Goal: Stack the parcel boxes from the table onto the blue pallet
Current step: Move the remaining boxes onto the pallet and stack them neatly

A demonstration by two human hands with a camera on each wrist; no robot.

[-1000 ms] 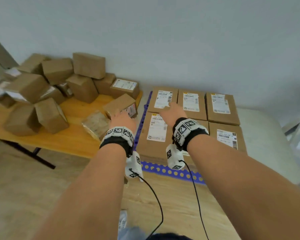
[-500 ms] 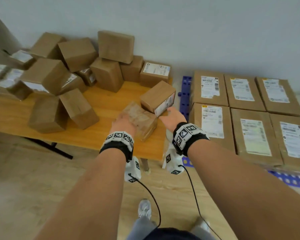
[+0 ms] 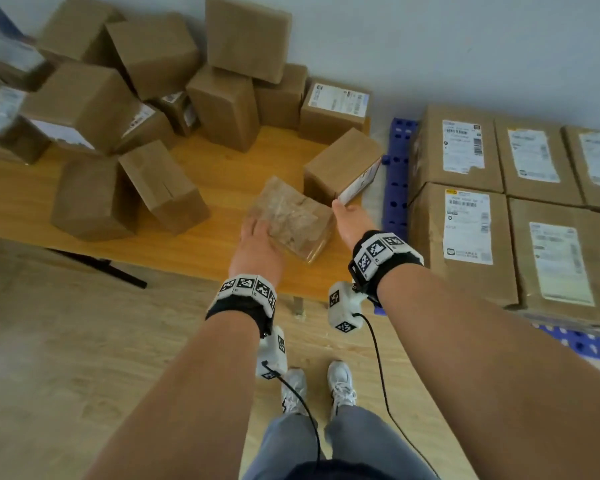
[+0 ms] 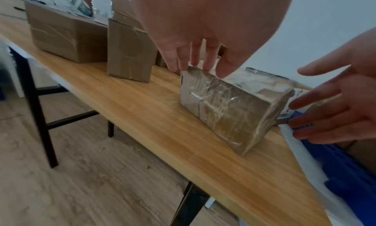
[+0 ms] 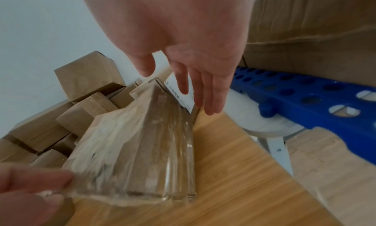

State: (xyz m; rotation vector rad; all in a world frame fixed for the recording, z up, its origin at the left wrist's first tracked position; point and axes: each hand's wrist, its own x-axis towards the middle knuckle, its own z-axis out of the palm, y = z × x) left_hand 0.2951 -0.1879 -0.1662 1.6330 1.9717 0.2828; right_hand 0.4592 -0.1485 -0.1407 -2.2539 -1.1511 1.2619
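Next one up is the tape-wrapped parcel (image 3: 289, 220), sitting near the front right edge of the worktop (image 3: 201, 252), just beside the blue pallet (image 3: 395, 174). The left hand (image 3: 257, 244) is touching its left corner with straight fingers; the right hand (image 3: 352, 216) is hovering spread beside its right end, not gripping. It's probably stiff and light, but that glossy wrap looks slippery, so I'd be squeezing both short ends.

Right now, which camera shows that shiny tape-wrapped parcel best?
The left wrist view: the tape-wrapped parcel shows whole and sharp on the table, the left hand touching its top corner. The head view shows its top, partly covered; the right wrist view blurs it.
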